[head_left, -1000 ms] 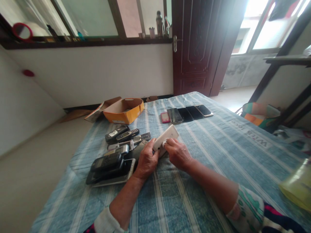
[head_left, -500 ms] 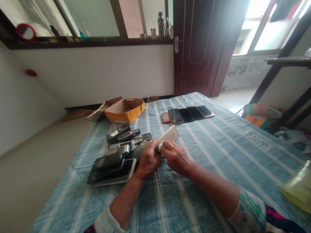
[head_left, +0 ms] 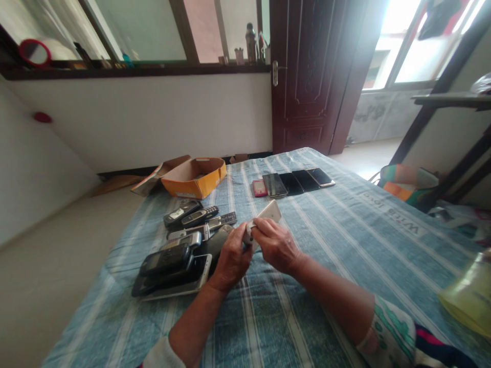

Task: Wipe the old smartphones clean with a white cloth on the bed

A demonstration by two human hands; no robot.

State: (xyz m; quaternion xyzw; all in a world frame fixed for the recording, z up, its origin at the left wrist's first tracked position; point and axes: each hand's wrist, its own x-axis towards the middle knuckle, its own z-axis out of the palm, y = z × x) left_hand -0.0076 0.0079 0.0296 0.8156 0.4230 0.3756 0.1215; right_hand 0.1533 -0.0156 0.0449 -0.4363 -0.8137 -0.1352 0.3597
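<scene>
My left hand [head_left: 233, 256] is closed around the lower end of a pale gold smartphone [head_left: 273, 210], tilted up with its back toward me. My right hand [head_left: 278, 246] pinches a small white wad [head_left: 249, 231], like tissue or cloth, and presses it against the phone. The fingers hide much of both. Just left of the hands lie old mobile phones: a thick black one [head_left: 164, 261] on top of a white-framed tablet [head_left: 203, 276], a silver phone [head_left: 192, 238], and several keypad phones [head_left: 199, 216] beyond.
An open orange cardboard box [head_left: 194, 186] stands at the table's far left. Several dark smartphones [head_left: 293, 183] lie in a row at the far side, beside a small pink-red item [head_left: 260, 188]. Striped blue cloth [head_left: 345, 235] covers the table. A yellow plastic bag [head_left: 468, 296] sits at right.
My right hand has shifted up along the phone with the white wad, covering more of its back. The view has moved slightly; the other phones and the box stay put.
</scene>
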